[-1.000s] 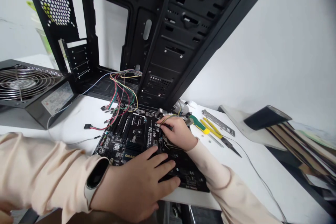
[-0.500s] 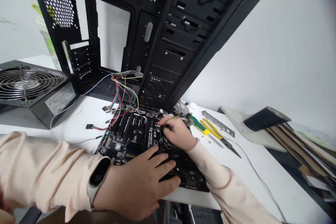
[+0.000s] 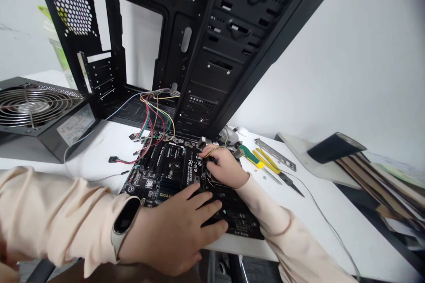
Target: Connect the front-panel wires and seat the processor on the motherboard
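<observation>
A black motherboard point(image 3: 175, 166) with GIGABYTE lettering lies on the white table. My left hand point(image 3: 179, 225) is spread across its front edge, palm down, with fingers apart and nothing in them. On the board's right half, my right hand point(image 3: 226, 166) is bent, its fingers closed at the surface near the back. A thin cable point(image 3: 215, 148) with yellow and dark wires crosses the index finger and runs into the fingertips. Its end there is hidden. From the hand the cable leads back toward a grey, round part point(image 3: 229, 133) beside the case.
An open black computer case point(image 3: 199, 66) stands behind the board, with loose coloured wires point(image 3: 156, 106) hanging from it. At left sits a power supply point(image 3: 75, 128). Yellow-handled pliers point(image 3: 270, 163), a green-and-yellow screwdriver point(image 3: 249, 155) and a metal plate point(image 3: 277, 154) lie at right.
The view has shifted very slightly. Both hands keep almost the same places on the board, the left still spread and the right still closed at the cable.
</observation>
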